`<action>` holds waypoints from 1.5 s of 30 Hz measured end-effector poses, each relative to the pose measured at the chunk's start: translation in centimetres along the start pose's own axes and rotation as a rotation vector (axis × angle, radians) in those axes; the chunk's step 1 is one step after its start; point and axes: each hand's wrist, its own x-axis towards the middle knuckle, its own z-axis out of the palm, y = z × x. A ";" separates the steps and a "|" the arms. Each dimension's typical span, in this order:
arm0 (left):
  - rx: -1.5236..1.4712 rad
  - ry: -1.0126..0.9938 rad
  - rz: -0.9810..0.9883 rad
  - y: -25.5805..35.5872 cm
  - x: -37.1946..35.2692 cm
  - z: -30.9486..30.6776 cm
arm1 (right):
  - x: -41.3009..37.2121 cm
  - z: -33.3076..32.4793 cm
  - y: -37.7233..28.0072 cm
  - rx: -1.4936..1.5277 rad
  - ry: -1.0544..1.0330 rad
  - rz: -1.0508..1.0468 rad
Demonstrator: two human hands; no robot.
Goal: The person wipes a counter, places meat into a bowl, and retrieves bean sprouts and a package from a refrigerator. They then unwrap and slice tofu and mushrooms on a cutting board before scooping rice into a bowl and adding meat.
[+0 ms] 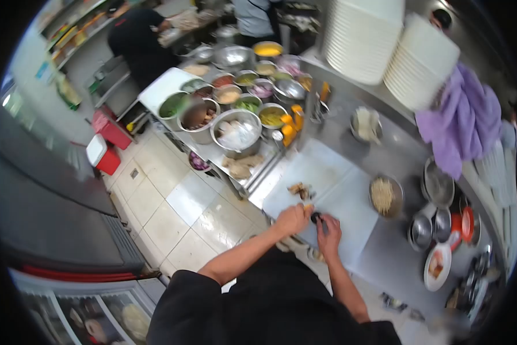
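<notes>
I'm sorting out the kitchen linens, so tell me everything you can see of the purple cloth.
The purple cloth looks like soft fabric, perhaps towelling, bunched in deep, uneven folds. It hangs over the edge of the raised shelf at the right, its lower end narrowing. It seems to touch the smaller stack of white containers beside it. I can't make out any label.
</notes>
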 end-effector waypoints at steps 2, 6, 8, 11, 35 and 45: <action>0.005 0.045 0.083 -1.0 0.8 1.4 | 0.0 0.0 0.4 0.011 -0.007 0.006; 0.042 -0.154 0.068 0.6 1.2 -0.7 | 0.0 0.0 0.4 0.049 0.044 0.047; 0.081 -0.227 0.063 1.2 1.0 -1.6 | -0.2 -0.1 0.3 0.033 0.091 0.076; 0.130 -0.294 0.009 2.6 0.6 -2.8 | 0.0 -0.1 0.3 0.085 0.091 0.081; 0.205 -0.172 0.116 4.4 0.6 -0.8 | 0.1 -0.5 0.9 0.068 0.117 -0.008; 0.277 -0.222 0.076 5.6 -0.5 -0.7 | -0.1 -0.2 1.4 0.088 0.093 0.029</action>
